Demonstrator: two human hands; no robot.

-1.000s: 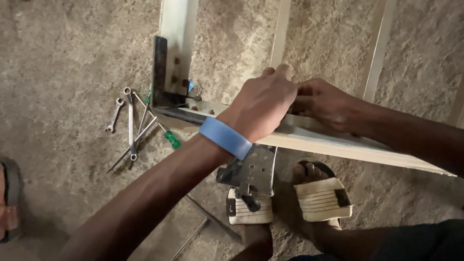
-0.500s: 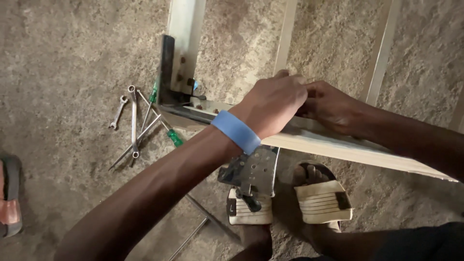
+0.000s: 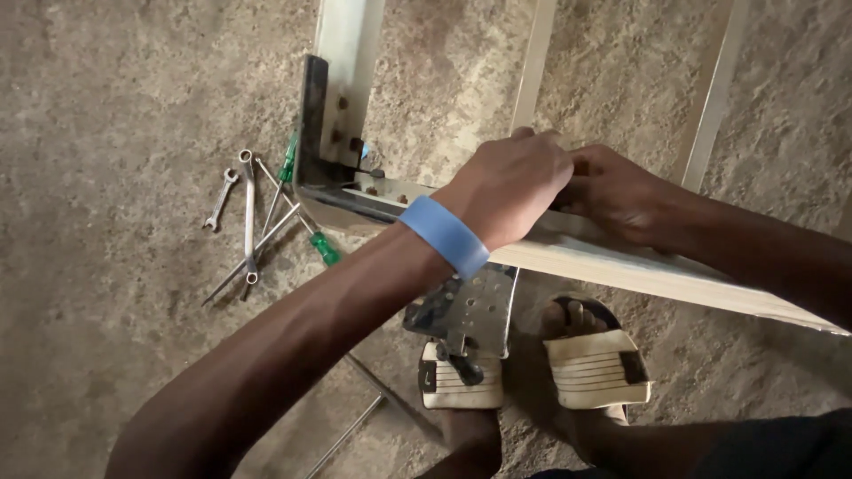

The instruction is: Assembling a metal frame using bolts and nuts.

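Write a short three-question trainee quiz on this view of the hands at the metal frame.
1. True or false: the left hand wears a blue wristband.
2. Where do the wrenches lie? A) on the pale beam B) on the ground left of the corner bracket C) on a sandal
3. Fill in: both hands rest on the pale ____ that runs to the right.

Key
1. True.
2. B; a green-handled screwdriver lies beside them.
3. Beam; the right hand meets the left there, and whether the fingers hold anything small cannot be told.
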